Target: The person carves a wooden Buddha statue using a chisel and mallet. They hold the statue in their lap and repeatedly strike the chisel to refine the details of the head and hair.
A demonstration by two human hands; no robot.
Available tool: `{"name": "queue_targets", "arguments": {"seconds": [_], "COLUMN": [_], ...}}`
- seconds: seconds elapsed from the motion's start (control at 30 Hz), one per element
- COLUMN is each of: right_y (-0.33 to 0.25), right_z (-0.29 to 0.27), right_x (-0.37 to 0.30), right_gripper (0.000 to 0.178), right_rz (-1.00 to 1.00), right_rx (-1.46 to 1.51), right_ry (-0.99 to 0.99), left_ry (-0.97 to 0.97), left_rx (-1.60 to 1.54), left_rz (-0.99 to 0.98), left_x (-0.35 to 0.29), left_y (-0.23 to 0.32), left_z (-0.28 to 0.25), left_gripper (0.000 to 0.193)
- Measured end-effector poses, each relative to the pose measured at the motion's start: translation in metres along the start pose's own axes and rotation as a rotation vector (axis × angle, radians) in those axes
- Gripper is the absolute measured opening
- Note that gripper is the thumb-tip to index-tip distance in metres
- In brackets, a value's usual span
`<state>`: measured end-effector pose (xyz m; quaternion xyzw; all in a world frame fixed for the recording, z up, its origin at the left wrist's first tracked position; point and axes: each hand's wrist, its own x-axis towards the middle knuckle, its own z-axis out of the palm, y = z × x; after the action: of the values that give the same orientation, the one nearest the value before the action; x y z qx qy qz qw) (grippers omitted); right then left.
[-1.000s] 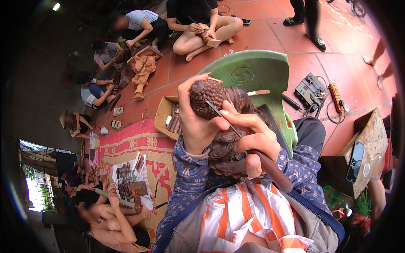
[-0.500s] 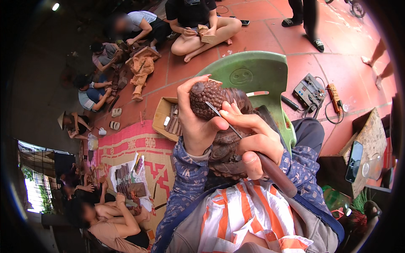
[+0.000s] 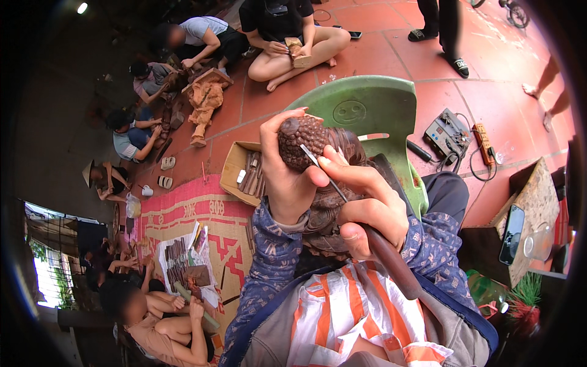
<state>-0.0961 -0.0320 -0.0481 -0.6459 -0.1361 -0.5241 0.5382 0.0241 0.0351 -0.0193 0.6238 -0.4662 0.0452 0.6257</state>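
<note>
A dark brown carved wooden statue [image 3: 330, 214] leans across my lap, its head [image 3: 303, 142] covered in small round knobs. My left hand [image 3: 282, 162] wraps around the side of that head, thumb toward the carving. In my right hand [image 3: 370, 202] is a carving chisel [image 3: 391, 260] with a thick brown wooden handle and a thin metal blade. The blade tip rests at the knobbed surface, close to my left thumb. My right index finger lies along the blade. The statue's lower part is partly hidden behind my right hand.
Beyond the statue stands a green plastic chair [image 3: 382, 101]. A cardboard box [image 3: 239, 168] of tools sits at left, by a red patterned mat [image 3: 183, 211]. To the right are a control box [image 3: 447, 134], a power strip [image 3: 483, 144] and a phone [image 3: 512, 232]. Several people sit carving nearby.
The chisel and my right hand have shifted slightly, the handle end moving left and down. The statue's head sits slightly further right. A person at lower left has moved their arms.
</note>
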Motion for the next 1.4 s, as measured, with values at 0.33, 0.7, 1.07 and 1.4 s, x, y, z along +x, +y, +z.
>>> {"name": "queue_targets", "arguments": {"seconds": [0.33, 0.7, 1.07, 1.4], "right_y": [0.003, -0.011, -0.014, -0.019], "right_z": [-0.011, -0.024, 0.002, 0.004], "right_x": [-0.001, 0.016, 0.01, 0.007], "right_gripper": [0.023, 0.025, 0.015, 0.023], "right_rz": [-0.01, 0.051, -0.029, -0.154], "right_rx": [0.056, -0.042, -0.27, -0.143], "right_ry": [-0.134, -0.265, -0.083, 0.06], "left_ry": [-0.026, -0.036, -0.05, -0.072], "left_rx": [-0.021, -0.102, -0.078, -0.039], "left_rz": [-0.069, -0.048, -0.003, 0.056], "left_x": [0.0, -0.002, -0.002, -0.001], "left_y": [0.001, -0.002, -0.007, -0.014], "left_z": [-0.001, -0.003, -0.005, -0.008], "left_gripper": [0.095, 0.083, 0.07, 0.096]}}
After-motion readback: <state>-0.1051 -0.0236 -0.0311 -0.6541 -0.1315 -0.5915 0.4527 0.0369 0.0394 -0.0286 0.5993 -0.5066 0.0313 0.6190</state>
